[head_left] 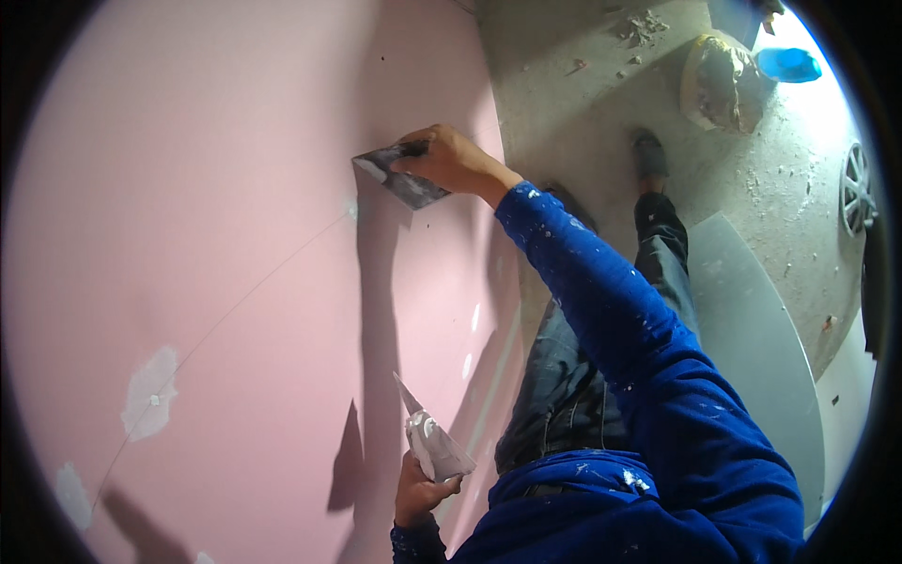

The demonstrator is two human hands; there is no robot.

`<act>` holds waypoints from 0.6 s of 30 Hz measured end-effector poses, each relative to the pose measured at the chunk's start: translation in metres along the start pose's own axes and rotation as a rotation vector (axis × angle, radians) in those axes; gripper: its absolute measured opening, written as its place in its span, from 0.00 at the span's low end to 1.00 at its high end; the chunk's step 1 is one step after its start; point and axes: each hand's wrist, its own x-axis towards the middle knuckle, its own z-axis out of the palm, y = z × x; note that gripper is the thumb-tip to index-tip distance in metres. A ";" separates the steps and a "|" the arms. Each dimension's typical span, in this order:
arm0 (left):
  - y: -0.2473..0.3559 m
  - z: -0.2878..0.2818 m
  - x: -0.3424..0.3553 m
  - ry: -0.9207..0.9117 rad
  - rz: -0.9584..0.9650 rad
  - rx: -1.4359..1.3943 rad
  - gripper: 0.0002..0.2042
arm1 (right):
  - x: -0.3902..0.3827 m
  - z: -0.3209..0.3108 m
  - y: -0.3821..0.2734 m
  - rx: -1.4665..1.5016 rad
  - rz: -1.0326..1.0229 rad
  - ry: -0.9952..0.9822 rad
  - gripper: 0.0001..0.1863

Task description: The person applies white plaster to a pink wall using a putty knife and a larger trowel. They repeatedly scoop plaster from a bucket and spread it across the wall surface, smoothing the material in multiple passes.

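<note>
My right hand (449, 162) is closed round a putty knife (413, 193) with a wide dark blade. White compound is smeared near one corner of that blade. It lies close against the pink wall panel (235, 188), though I cannot tell whether its edge touches. Lower down, my left hand (421, 491) grips a second wide blade, a filling knife (456, 459), loaded with a lump of white joint compound (427, 437). Its handle is hidden in my fingers. White filler patches (150, 399) dot the panel, and a thin line runs between them.
A grey board (752, 329) lies on the concrete floor (573, 103) to my right. Farther off are an open bag (719, 85), a blue object (789, 65) and a grey spoked wheel-like piece (855, 190). Crumbs of debris (644, 30) litter the floor.
</note>
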 end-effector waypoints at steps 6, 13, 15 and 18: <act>0.008 0.011 0.010 -0.043 0.008 -0.033 0.24 | -0.033 -0.019 0.043 -0.072 0.265 0.168 0.21; 0.013 0.004 0.006 -0.064 0.004 0.026 0.25 | -0.019 0.037 0.037 -0.130 -0.115 0.301 0.25; 0.016 0.003 0.003 -0.077 0.000 -0.027 0.23 | -0.018 0.062 0.027 -0.247 -0.126 0.360 0.29; 0.026 0.015 -0.010 -0.018 -0.025 -0.044 0.20 | -0.030 0.069 0.025 -0.334 -0.080 0.357 0.33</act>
